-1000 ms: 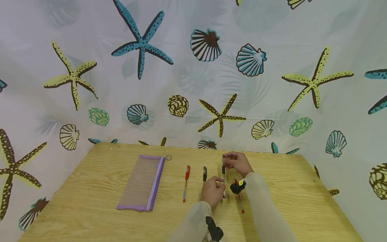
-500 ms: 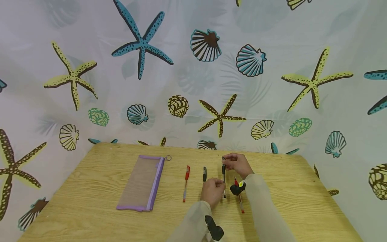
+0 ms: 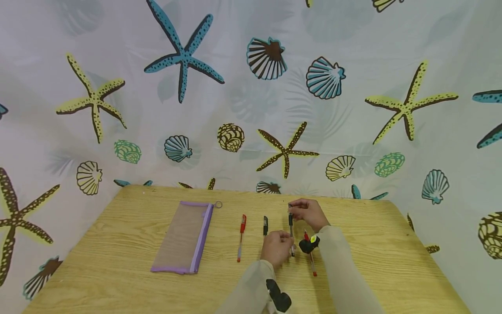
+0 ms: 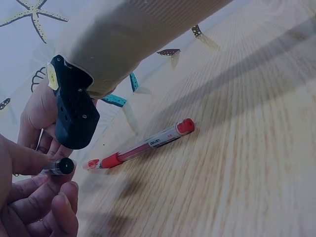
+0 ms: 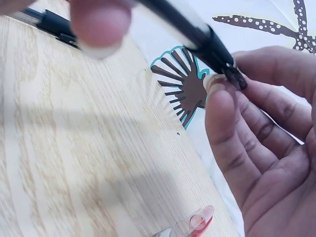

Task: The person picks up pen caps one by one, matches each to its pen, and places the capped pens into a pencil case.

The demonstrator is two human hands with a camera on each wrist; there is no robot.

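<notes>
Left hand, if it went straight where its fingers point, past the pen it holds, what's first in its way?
Probably the right wrist's black device, or the red pen beneath it; how high the left hand sits is unclear.

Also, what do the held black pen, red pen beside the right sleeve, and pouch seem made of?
Held black pen: likely plastic, from its translucent-looking barrel; black section matte, perhaps rubber.
Red pen: probably glossy plastic; red shows through the clear barrel.
Pouch: sheer mesh or plastic film, seemingly; the tabletop faintly shows through.
</notes>
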